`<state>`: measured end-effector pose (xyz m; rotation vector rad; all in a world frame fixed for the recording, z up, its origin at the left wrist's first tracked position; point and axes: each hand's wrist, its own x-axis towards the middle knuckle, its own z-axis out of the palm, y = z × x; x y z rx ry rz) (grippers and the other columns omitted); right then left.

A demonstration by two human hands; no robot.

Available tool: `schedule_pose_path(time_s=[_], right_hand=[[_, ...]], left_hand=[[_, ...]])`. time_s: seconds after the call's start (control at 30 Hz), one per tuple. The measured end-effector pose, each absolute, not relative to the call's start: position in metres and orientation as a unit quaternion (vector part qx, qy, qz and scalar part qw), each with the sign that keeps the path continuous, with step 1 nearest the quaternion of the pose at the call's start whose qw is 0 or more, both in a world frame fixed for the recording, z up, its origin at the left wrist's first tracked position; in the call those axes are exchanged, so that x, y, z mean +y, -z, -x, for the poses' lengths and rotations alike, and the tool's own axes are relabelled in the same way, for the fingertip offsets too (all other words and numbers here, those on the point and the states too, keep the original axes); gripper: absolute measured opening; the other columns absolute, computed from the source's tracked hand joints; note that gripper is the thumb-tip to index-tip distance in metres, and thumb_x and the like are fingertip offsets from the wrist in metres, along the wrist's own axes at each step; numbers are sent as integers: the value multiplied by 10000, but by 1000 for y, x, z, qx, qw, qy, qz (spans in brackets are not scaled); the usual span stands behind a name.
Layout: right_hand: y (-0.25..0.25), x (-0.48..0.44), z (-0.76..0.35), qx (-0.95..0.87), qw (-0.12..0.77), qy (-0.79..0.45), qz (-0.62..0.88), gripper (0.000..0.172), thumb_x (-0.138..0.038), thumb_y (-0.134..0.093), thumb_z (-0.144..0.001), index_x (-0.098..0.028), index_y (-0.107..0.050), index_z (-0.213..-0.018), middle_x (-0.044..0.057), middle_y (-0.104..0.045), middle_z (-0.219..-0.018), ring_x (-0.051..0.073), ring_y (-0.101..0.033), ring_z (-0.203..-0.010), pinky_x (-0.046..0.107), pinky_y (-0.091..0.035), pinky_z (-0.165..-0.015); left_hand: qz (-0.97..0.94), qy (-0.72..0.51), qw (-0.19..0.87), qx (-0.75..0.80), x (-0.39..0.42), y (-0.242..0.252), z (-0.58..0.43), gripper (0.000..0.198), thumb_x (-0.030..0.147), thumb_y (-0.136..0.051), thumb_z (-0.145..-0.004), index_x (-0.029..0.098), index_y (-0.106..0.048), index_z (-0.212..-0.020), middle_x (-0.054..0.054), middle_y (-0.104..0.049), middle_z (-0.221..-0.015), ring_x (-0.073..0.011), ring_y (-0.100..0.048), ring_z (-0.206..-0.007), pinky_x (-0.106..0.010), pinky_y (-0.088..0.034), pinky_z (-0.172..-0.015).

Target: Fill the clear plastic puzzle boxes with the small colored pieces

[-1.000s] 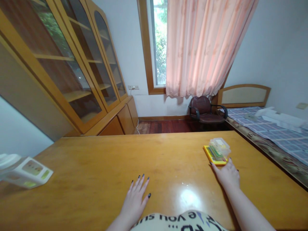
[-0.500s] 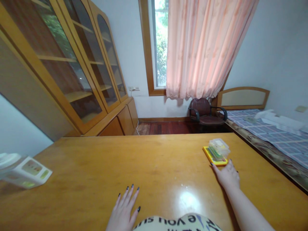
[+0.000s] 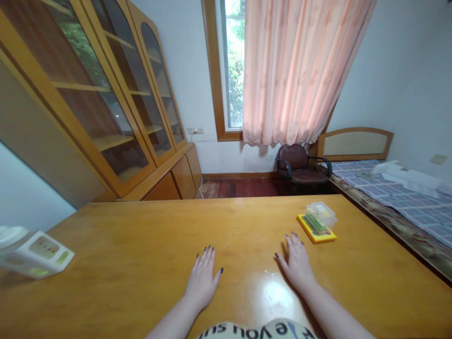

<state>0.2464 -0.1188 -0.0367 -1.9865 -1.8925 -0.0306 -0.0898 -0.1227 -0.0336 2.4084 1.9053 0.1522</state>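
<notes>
My left hand (image 3: 204, 278) rests palm down on the wooden table (image 3: 151, 245), left of the middle, with nothing in it. To the right, my right hand (image 3: 296, 263) is held low over or on the tabletop, fingers stretched out and thumb apart, also without anything in it. Just beyond that hand lies a flat yellow box (image 3: 323, 238) with a greenish top, not touched by my fingers. A small clear plastic box (image 3: 322, 213) sits on its far part; I cannot make out its contents.
A white container with cut-out sides (image 3: 42, 254) stands at the table's left edge. Past the table are a glass-door cabinet (image 3: 155, 162), a brown armchair (image 3: 298, 165) by the curtain (image 3: 293, 70), and a bed (image 3: 395, 188) on the right.
My right hand has come away from the yellow box and moved left. My left hand has moved forward and slightly right across the table.
</notes>
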Motion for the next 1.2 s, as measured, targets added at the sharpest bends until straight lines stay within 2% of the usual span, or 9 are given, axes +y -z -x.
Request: schedule_pose_path(time_s=[0.07,0.2,0.3,0.4,0.53,0.73,1.2], right_hand=[[33,-101,-215,-710,165,-32,684,688,-515,-340,-806,-65,-306,-1325,148,-207,-1433,256,-122,-1335,403,-110,-1072],[24,-58,-176,-718,128,-69,681,689,-473,-349,-817,-60,-244,-1359,134,-167,-1450,239,-79,-1343,387,-26,-1075],[23,-36,-167,-716,109,-85,684,695,-463,-348,-823,-68,-201,-1376,129,-125,-1460,242,-57,-1345,400,12,-1066],[24,-27,-166,-731,95,-94,669,735,-525,-312,-824,-75,-166,-1386,121,-111,-1464,233,-40,-1347,393,32,-1063],[24,-24,-166,-735,69,-100,667,826,-616,-250,-803,-46,-130,-1388,142,-89,-1462,240,-24,-1347,399,48,-1059],[24,-23,-166,-739,40,-103,664,814,-619,-164,-813,-46,-124,-1390,146,-86,-1462,246,-15,-1347,413,56,-1053],[27,-23,-166,-741,57,-94,662,851,-653,-211,-788,-54,-143,-1388,148,-92,-1460,257,-43,-1345,413,42,-1054]], left_hand=[[-787,-47,38,613,-94,30,65,624,443,-280,-853,90,-270,-1368,-95,-230,-1437,-227,-191,-1330,-406,-172,-1095],[-778,-52,36,626,-46,26,25,624,421,-271,-854,51,-276,-1357,-133,-219,-1438,-237,-175,-1334,-412,-135,-1097],[-768,-74,13,636,-27,28,12,665,445,-302,-838,60,-224,-1374,-132,-132,-1461,-265,-107,-1345,-434,-102,-1095],[-776,-84,3,625,-20,31,11,685,459,-293,-835,72,-172,-1387,-118,-84,-1472,-259,-60,-1351,-426,-79,-1098],[-783,-63,19,619,-15,35,12,750,526,-273,-818,45,-168,-1384,-138,-103,-1466,-265,-60,-1351,-429,-65,-1098],[-781,-43,49,621,-12,34,11,778,574,-246,-805,51,-197,-1379,-147,-150,-1454,-261,-92,-1348,-426,-101,-1088],[-781,-45,38,622,-12,34,12,801,602,-252,-791,56,-212,-1377,-138,-161,-1453,-254,-116,-1346,-412,-94,-1094]])
